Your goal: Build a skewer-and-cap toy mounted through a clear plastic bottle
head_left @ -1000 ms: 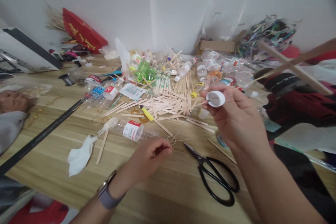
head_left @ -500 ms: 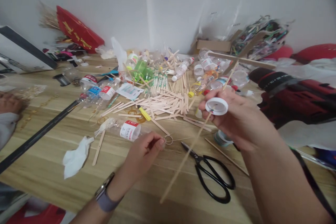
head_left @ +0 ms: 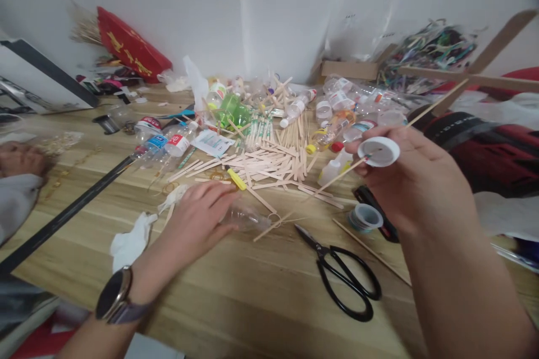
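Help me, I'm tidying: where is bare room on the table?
Bare table lies between the watch and the scissors, with a smaller patch between the black bar and white tissue. Wooden sticks and bottles crowd the far middle.

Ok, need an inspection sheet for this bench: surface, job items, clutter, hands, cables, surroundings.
Surface: wood-grain table, heavily occupied toward the wall.
Job items: white bottle cap, with a thin wooden stick seeming to pass through; its far end meets crossed flat sticks.
Clutter: heap of flat wooden sticks, green plastic bottle, crumpled white tissue, black-handled scissors lying near the right forearm.
Hands: right hand holds the cap assembly; left hand over a clear plastic bottle, grip unclear.
Cables: nothing clearly seen.
Surroundings: pale wall behind, red power drill at right, another person's hand at left.
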`<control>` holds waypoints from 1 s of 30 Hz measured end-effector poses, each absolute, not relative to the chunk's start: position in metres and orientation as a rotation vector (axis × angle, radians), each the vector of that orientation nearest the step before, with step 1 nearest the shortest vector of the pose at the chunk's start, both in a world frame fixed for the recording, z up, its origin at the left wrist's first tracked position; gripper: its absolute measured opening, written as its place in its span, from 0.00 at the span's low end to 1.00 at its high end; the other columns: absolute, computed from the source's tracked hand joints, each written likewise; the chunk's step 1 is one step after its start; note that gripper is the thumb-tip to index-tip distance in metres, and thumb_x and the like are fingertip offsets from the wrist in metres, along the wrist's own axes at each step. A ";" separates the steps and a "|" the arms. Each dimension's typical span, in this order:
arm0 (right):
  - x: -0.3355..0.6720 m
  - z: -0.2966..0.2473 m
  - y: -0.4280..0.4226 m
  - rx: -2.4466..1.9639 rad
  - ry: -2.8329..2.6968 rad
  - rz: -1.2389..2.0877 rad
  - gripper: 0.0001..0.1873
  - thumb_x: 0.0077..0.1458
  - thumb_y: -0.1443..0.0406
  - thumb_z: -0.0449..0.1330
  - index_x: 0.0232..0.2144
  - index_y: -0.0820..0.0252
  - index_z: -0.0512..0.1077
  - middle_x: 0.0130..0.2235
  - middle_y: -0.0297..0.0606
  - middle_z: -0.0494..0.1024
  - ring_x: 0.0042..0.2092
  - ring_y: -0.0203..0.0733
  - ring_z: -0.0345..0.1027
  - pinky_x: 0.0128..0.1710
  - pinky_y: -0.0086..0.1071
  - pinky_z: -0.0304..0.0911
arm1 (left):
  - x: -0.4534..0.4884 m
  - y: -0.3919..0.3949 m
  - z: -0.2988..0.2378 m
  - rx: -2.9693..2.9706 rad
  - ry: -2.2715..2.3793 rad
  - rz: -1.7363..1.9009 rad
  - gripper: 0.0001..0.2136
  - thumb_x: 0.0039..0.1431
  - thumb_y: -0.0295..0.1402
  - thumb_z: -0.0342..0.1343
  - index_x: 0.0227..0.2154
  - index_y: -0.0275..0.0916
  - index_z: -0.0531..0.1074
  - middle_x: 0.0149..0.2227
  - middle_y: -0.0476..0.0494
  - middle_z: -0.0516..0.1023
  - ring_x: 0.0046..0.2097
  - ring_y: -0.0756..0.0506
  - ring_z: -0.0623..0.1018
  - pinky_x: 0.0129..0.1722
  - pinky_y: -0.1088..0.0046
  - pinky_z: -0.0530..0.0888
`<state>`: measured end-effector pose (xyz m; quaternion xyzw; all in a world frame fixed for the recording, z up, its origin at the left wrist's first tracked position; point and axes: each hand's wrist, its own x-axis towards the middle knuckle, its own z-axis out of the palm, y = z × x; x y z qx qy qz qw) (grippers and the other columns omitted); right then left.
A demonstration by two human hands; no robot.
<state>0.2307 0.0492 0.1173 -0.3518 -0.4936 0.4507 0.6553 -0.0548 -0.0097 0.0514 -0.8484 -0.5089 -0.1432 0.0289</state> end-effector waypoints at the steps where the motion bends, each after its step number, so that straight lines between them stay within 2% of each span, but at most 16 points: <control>1: 0.231 0.118 0.050 -0.810 -1.110 1.016 0.09 0.43 0.57 0.69 0.23 0.55 0.78 0.27 0.34 0.75 0.26 0.33 0.64 0.22 0.25 0.56 | -0.058 -0.005 0.051 -2.632 -1.541 -0.355 0.25 0.57 0.37 0.59 0.57 0.42 0.63 0.59 0.39 0.68 0.60 0.35 0.64 0.58 0.53 0.62; 3: 0.233 0.117 0.050 -0.846 -1.118 0.983 0.10 0.42 0.55 0.69 0.23 0.55 0.78 0.27 0.33 0.74 0.25 0.32 0.63 0.21 0.26 0.55 | -0.058 0.006 0.049 -2.687 -1.488 -0.161 0.33 0.52 0.35 0.63 0.60 0.42 0.59 0.61 0.38 0.66 0.62 0.34 0.61 0.59 0.53 0.59; 4: 0.233 0.116 0.049 -0.873 -1.145 0.956 0.11 0.42 0.54 0.69 0.23 0.54 0.78 0.26 0.32 0.74 0.25 0.32 0.63 0.22 0.26 0.55 | -0.057 0.010 0.047 -2.702 -1.485 -0.078 0.34 0.51 0.34 0.64 0.60 0.42 0.59 0.59 0.37 0.68 0.61 0.34 0.62 0.59 0.53 0.59; 7: 0.237 0.113 0.048 -0.975 -1.252 0.864 0.12 0.48 0.53 0.66 0.26 0.53 0.79 0.24 0.32 0.75 0.25 0.32 0.63 0.23 0.26 0.55 | -0.055 0.018 0.049 -2.766 -1.507 0.065 0.31 0.50 0.33 0.64 0.58 0.39 0.62 0.54 0.35 0.72 0.55 0.35 0.70 0.54 0.56 0.64; 9: 0.238 0.113 0.048 -0.989 -1.258 0.809 0.11 0.50 0.54 0.65 0.27 0.53 0.79 0.26 0.32 0.77 0.27 0.33 0.64 0.24 0.27 0.55 | -0.059 0.018 0.055 -2.794 -1.581 0.012 0.30 0.50 0.36 0.64 0.57 0.40 0.64 0.53 0.36 0.74 0.53 0.35 0.72 0.53 0.57 0.65; 11: 0.237 0.114 0.050 -0.951 -1.206 0.776 0.09 0.51 0.56 0.64 0.26 0.54 0.79 0.26 0.33 0.77 0.27 0.33 0.64 0.25 0.27 0.56 | -0.067 0.015 0.062 -2.832 -1.674 -0.130 0.30 0.50 0.38 0.63 0.57 0.43 0.63 0.56 0.38 0.71 0.56 0.35 0.70 0.54 0.59 0.65; 14: 0.236 0.117 0.055 -0.892 -1.097 0.791 0.08 0.52 0.62 0.63 0.23 0.56 0.78 0.25 0.34 0.76 0.25 0.33 0.63 0.23 0.27 0.55 | -0.077 0.006 0.073 -2.923 -1.832 -0.254 0.34 0.47 0.44 0.64 0.57 0.43 0.62 0.57 0.39 0.70 0.56 0.36 0.71 0.53 0.62 0.67; 18: 0.239 0.120 0.058 -0.842 -1.037 0.887 0.06 0.50 0.67 0.62 0.23 0.58 0.77 0.25 0.36 0.75 0.24 0.34 0.63 0.21 0.28 0.54 | -0.077 -0.002 0.081 -3.019 -2.024 -0.261 0.33 0.45 0.47 0.64 0.54 0.44 0.65 0.51 0.44 0.75 0.50 0.39 0.75 0.46 0.67 0.70; 22: 0.242 0.122 0.056 -0.831 -1.019 0.825 0.08 0.51 0.69 0.61 0.22 0.58 0.77 0.25 0.36 0.74 0.24 0.34 0.63 0.22 0.29 0.55 | -0.074 -0.006 0.086 -3.090 -2.100 -0.216 0.28 0.43 0.48 0.65 0.47 0.43 0.69 0.45 0.47 0.76 0.45 0.41 0.75 0.43 0.69 0.69; 24: 0.240 0.122 0.055 -0.842 -1.027 0.817 0.09 0.53 0.69 0.60 0.22 0.58 0.77 0.26 0.36 0.74 0.25 0.34 0.64 0.22 0.29 0.55 | -0.075 -0.008 0.086 -3.142 -2.099 -0.236 0.28 0.42 0.49 0.65 0.46 0.42 0.70 0.45 0.47 0.76 0.45 0.41 0.75 0.43 0.70 0.69; 27: 0.234 0.121 0.052 -0.859 -1.048 0.838 0.09 0.54 0.65 0.61 0.23 0.57 0.77 0.26 0.36 0.74 0.25 0.33 0.63 0.23 0.29 0.55 | -0.079 -0.011 0.083 -3.188 -2.149 -0.290 0.31 0.42 0.48 0.66 0.50 0.44 0.68 0.47 0.47 0.76 0.46 0.40 0.74 0.44 0.70 0.69; 30: 0.226 0.116 0.052 -0.849 -1.079 0.872 0.07 0.51 0.61 0.64 0.24 0.55 0.78 0.26 0.36 0.75 0.25 0.35 0.63 0.23 0.30 0.55 | -0.081 -0.013 0.079 -3.272 -2.237 -0.363 0.34 0.42 0.47 0.67 0.53 0.44 0.67 0.52 0.46 0.74 0.49 0.39 0.73 0.45 0.70 0.69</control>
